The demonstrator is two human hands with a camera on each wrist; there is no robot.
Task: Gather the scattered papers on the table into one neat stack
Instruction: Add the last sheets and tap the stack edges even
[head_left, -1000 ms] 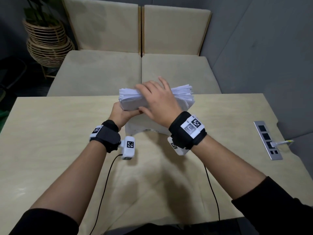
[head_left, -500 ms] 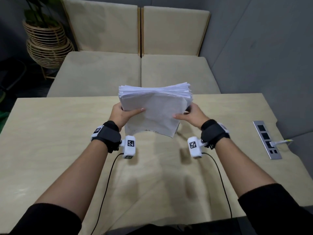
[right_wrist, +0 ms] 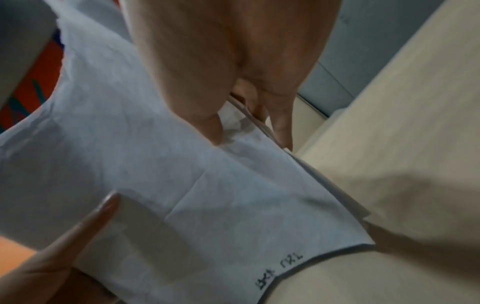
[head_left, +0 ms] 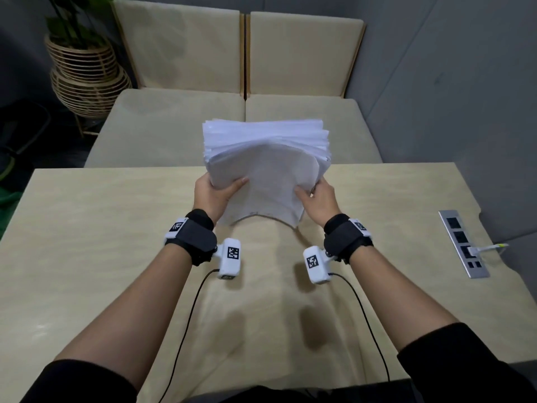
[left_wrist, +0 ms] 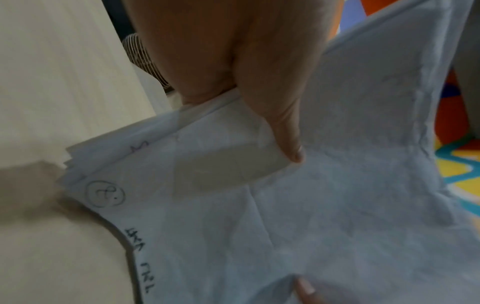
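Paper stack: my left hand and right hand grip its sides, squaring. Next: tap edges on table.

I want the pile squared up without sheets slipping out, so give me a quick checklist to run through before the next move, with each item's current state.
1. Left hand grips the paper stack at its left side: ok.
2. Right hand grips its right side: ok.
3. Top edges flush: not ok, they fan unevenly.
4. Bottom edge straight: not ok, it bows upward in the middle over the table.
5. Table under the stack free for tapping: ok in the head view.
6. No loose sheets left elsewhere: ok on the table shown in the head view.
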